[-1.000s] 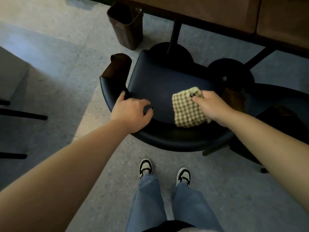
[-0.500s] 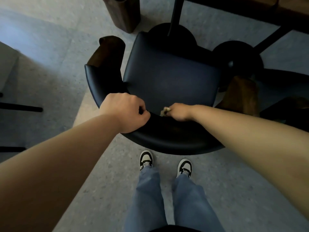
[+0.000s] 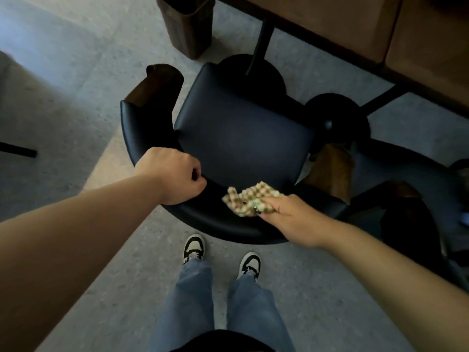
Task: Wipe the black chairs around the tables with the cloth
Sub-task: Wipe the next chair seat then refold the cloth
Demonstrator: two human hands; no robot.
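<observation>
Black padded chair with curved backrest (image 3: 236, 138) is seen from above on the grey floor (image 3: 76, 92), drawn up beneath a brown wooden table (image 3: 355, 26). Its backrest rim is gripped by the left hand (image 3: 175, 177), fingers curled over it. A green-and-cream checked cloth (image 3: 250, 200) is pinched by the right hand (image 3: 291, 217) and pressed on the rim's right part.

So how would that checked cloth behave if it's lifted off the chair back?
The checked cloth is probably floppy: it lies bunched and creased under the right hand on the chair back. Likely light too, since one pinch holds it. Its waffle texture suggests it won't slip.
</observation>
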